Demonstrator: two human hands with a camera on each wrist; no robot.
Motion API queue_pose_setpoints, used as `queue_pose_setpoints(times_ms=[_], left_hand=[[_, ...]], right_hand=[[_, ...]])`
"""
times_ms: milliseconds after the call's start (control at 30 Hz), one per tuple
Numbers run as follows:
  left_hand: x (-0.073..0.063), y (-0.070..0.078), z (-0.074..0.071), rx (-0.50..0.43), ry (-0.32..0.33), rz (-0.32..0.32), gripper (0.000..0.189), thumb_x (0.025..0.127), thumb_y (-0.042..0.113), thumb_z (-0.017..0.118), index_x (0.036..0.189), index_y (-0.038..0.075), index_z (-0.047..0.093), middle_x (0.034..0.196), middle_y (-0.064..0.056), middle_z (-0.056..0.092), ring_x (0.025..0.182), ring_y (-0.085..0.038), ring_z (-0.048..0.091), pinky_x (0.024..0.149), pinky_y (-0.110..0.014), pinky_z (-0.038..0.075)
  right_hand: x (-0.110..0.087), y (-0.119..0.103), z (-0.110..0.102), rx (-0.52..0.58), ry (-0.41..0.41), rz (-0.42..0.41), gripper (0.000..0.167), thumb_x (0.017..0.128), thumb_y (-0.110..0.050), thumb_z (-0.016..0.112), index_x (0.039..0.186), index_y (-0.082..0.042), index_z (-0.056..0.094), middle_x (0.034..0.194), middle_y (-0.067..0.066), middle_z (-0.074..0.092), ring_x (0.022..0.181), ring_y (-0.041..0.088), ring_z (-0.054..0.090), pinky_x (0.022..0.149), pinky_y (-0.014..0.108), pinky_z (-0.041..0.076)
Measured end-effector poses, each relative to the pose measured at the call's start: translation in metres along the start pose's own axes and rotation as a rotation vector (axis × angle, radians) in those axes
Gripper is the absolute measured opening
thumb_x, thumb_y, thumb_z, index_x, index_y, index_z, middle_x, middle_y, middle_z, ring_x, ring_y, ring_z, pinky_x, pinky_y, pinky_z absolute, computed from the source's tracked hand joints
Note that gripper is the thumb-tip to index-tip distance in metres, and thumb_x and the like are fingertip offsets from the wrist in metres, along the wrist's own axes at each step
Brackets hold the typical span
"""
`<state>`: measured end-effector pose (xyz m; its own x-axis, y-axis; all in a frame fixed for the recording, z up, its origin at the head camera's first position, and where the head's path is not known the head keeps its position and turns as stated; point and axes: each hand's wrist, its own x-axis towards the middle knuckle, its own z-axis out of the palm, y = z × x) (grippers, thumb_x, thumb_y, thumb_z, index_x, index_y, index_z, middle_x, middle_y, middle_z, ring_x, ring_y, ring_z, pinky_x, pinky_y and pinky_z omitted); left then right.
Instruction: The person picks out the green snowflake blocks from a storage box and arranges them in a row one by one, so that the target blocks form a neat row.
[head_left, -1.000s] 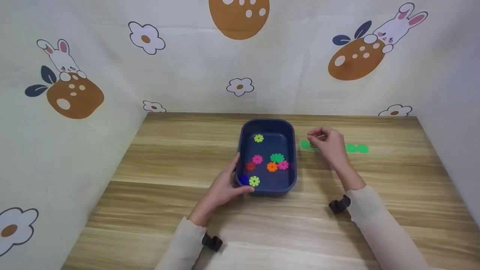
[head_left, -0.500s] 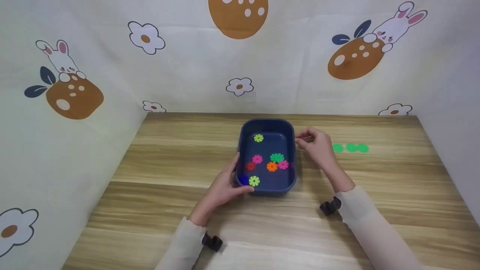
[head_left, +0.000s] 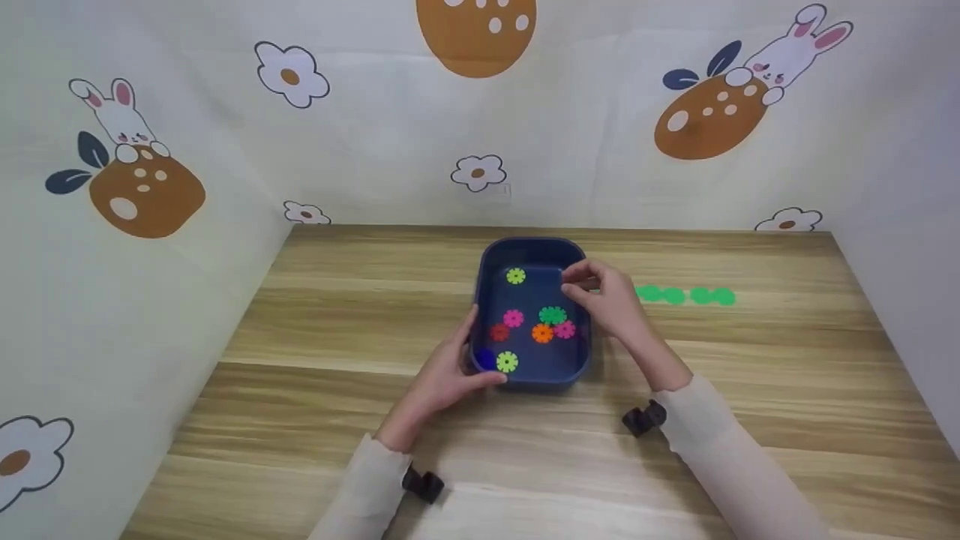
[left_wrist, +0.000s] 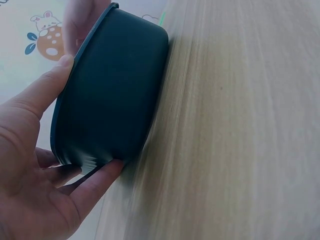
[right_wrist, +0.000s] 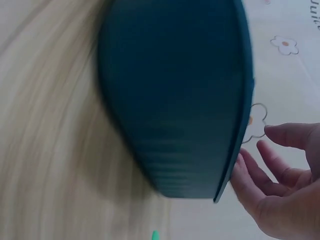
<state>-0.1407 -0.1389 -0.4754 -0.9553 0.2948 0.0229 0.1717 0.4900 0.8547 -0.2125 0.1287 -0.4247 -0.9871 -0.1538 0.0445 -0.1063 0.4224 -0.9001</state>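
Note:
A dark blue plastic tub [head_left: 536,367] stands on the wooden table with several toothed plastic snowflake discs in it, among them a yellow-green disc [head_left: 516,276], an orange disc [head_left: 542,333] and a green disc [head_left: 553,315]. My left hand [head_left: 446,371] grips its near-left corner; in the left wrist view the thumb lies at the rim and the fingers [left_wrist: 97,187] spread along the wall. Above the tub's right rim is my right hand [head_left: 611,300], its fingertips over the inside. The right wrist view shows thumb and fingers [right_wrist: 245,177] loosely bent and apart, with nothing visible between them.
A row of green discs [head_left: 675,295] lies on the table [head_left: 337,315] to the right of the tub, partly hidden behind the right hand. A patterned cloth [head_left: 390,150] encloses the back and sides. Each wrist wears a small black camera [head_left: 645,418].
My right hand has moved left from the row of green discs, across the right rim, to above the tub. The left hand and the tub have stayed put.

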Motion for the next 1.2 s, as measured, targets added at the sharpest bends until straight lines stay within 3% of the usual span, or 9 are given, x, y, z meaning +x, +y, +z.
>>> queue_pose_setpoints(times_ms=[133, 300, 567, 767, 933, 1200], left_hand=[[-0.001, 0.001, 0.0, -0.01, 0.003, -0.003, 0.11, 0.078, 0.035, 0.085, 0.161, 0.016, 0.016, 0.166, -0.015, 0.02, 0.15, -0.036, 0.029, 0.123, -0.053, 0.025], [-0.001, 0.001, 0.002, -0.006, 0.003, 0.015, 0.108, 0.08, 0.031, 0.085, 0.161, 0.014, 0.015, 0.166, -0.016, 0.019, 0.151, -0.037, 0.027, 0.123, -0.053, 0.024], [0.0, 0.001, 0.002, -0.012, -0.011, 0.01, 0.11, 0.08, 0.036, 0.084, 0.161, 0.015, 0.014, 0.167, -0.016, 0.018, 0.151, -0.036, 0.027, 0.122, -0.052, 0.027], [0.001, -0.002, 0.0, -0.012, 0.009, 0.039, 0.109, 0.079, 0.033, 0.085, 0.161, 0.011, 0.017, 0.165, -0.019, 0.021, 0.149, -0.037, 0.03, 0.121, -0.051, 0.03], [0.001, -0.003, 0.001, -0.007, 0.009, 0.061, 0.107, 0.08, 0.032, 0.085, 0.16, 0.009, 0.018, 0.165, -0.02, 0.021, 0.15, -0.038, 0.029, 0.122, -0.052, 0.029], [0.0, -0.001, 0.0, 0.003, 0.01, 0.041, 0.109, 0.079, 0.036, 0.084, 0.161, 0.011, 0.016, 0.165, -0.019, 0.02, 0.151, -0.037, 0.027, 0.123, -0.052, 0.026]], right_hand=[[-0.003, -0.008, 0.008, 0.033, -0.078, -0.011, 0.03, 0.098, -0.013, 0.062, 0.124, 0.0, 0.06, 0.128, 0.02, 0.064, 0.119, 0.034, 0.063, 0.103, 0.045, 0.053], [-0.002, -0.012, 0.024, 0.083, -0.139, -0.011, 0.033, 0.099, -0.011, 0.059, 0.129, 0.002, 0.055, 0.136, 0.025, 0.058, 0.127, 0.037, 0.058, 0.11, 0.05, 0.047], [0.001, -0.004, 0.047, -0.087, -0.21, 0.08, 0.038, 0.099, -0.014, 0.059, 0.134, -0.002, 0.052, 0.14, 0.024, 0.055, 0.13, 0.038, 0.051, 0.112, 0.052, 0.041], [0.003, 0.0, 0.056, -0.248, -0.303, 0.059, 0.039, 0.093, -0.01, 0.066, 0.13, 0.001, 0.059, 0.13, 0.022, 0.061, 0.121, 0.035, 0.058, 0.106, 0.048, 0.047], [0.005, 0.005, 0.065, -0.285, -0.364, 0.081, 0.032, 0.089, -0.005, 0.069, 0.121, -0.001, 0.066, 0.118, 0.017, 0.067, 0.107, 0.028, 0.063, 0.096, 0.042, 0.053], [0.006, 0.005, 0.07, -0.352, -0.365, 0.146, 0.03, 0.084, -0.002, 0.075, 0.113, 0.0, 0.067, 0.102, 0.014, 0.07, 0.087, 0.018, 0.06, 0.077, 0.029, 0.053]])
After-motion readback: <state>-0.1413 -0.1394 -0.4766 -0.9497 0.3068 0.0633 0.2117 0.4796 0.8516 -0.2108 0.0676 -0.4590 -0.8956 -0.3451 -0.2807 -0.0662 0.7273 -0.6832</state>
